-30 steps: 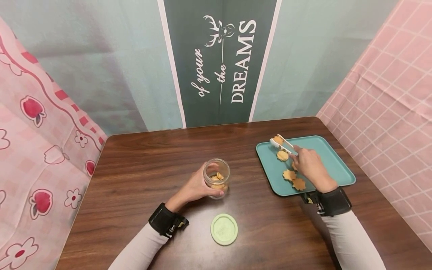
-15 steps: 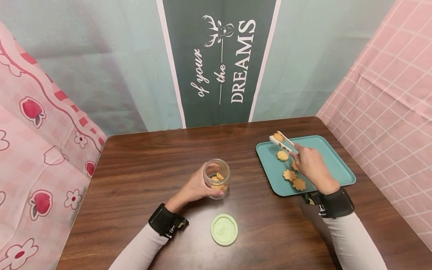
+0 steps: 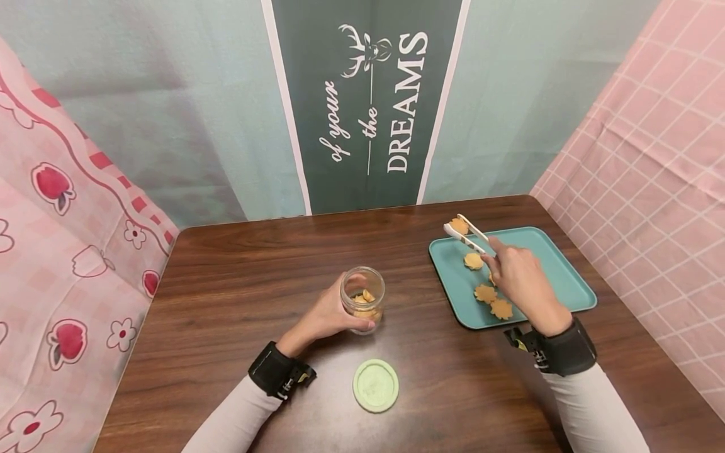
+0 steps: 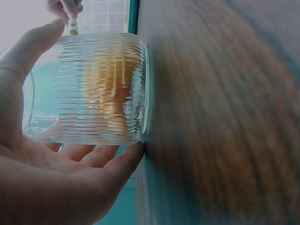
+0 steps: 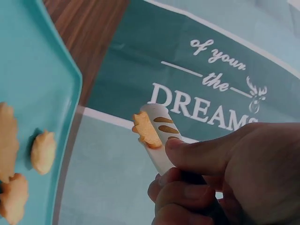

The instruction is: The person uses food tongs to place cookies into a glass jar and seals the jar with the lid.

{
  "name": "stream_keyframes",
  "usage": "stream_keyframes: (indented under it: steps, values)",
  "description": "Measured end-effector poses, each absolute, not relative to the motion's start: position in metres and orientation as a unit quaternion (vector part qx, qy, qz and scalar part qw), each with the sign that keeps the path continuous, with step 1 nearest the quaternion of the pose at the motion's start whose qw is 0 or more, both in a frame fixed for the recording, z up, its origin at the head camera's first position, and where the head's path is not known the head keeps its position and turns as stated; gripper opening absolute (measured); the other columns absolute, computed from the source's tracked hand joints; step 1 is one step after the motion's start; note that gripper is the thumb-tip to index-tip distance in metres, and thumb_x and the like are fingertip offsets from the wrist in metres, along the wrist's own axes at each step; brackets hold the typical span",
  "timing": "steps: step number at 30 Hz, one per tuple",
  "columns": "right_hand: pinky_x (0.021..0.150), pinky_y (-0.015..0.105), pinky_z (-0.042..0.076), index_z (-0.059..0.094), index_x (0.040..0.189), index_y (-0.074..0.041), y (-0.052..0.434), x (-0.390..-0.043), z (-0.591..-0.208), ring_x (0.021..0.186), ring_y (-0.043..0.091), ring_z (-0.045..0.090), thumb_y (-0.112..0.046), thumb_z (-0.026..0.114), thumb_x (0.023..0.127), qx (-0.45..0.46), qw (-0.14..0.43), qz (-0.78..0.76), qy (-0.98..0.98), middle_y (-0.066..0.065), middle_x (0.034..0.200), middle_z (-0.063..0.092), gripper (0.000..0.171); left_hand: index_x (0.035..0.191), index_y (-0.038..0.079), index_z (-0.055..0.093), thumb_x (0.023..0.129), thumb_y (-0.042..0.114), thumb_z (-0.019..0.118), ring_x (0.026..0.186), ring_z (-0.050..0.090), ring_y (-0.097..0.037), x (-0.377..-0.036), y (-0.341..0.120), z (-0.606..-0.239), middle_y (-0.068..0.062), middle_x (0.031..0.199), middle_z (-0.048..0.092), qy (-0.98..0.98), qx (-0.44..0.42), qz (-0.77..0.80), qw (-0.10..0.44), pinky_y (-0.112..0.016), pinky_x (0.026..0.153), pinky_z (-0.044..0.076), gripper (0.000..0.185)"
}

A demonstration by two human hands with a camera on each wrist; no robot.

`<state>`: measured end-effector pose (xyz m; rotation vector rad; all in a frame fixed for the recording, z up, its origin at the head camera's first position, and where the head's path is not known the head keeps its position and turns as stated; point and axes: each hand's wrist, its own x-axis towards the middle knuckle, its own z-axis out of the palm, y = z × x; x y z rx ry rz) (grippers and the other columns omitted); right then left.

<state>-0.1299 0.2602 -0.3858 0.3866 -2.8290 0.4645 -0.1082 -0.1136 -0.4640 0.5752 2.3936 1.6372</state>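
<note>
On the right side of the tabletop (image 3: 238,277), the right hand (image 3: 518,277) holds a pair of white tongs (image 3: 467,234), fingers (image 5: 197,152) curled round the handles and squeezing them onto one flower-shaped cookie (image 3: 457,225). That cookie is raised above the far left corner of the teal tray (image 3: 557,264), clear of its surface.

Centre of the tabletop: the left hand (image 3: 328,314) grips a ribbed glass jar (image 3: 364,301), thumb on the near side and fingers (image 4: 112,161) wrapped round the wall. The jar stands upright on the wood, mouth open, with several cookies already inside; the exact count cannot be read through the ribbing.

Progress, as judged: transfer from tray to jar is partly done. Three cookies remain plainly visible on the tray (image 3: 473,260) (image 3: 485,293) (image 3: 501,309), and a further one seems to lie partly hidden behind the right hand. The held cookie has yet to cross to the jar. A light green lid (image 3: 376,385) lies flat on the near tabletop, apart from the jar, so capping is outstanding.

Surroundings: a dark green banner with white lettering (image 3: 368,107) hangs on the far wall, with pink patterned cloth (image 3: 62,251) at left and pink checked cloth (image 3: 657,170) at right.

Obstructions: bare wood lies between tray and jar. The jar mouth is narrow against the cookie's width, so the release needs care.
</note>
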Motion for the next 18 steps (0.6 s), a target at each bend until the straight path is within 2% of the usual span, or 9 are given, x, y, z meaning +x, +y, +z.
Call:
stream_keyframes:
  steps: [18]
  values:
    - [0.049, 0.035, 0.036, 0.059, 0.138, 0.014, 0.243, -0.113, -0.380, 0.054, 0.021, 0.045, -0.007, 0.069, 0.102, 0.160, 0.166, 0.162, -0.959, 0.012, 0.069, 0.056, 0.042, 0.143, 0.007, 0.053, 0.067, 0.023, 0.101, 0.128, 0.062, -0.029, -0.106, -0.115, -0.469, -0.012, 0.140, 0.065, 0.810, 0.197, 0.545, 0.087, -0.053, 0.113, 0.045, 0.091]
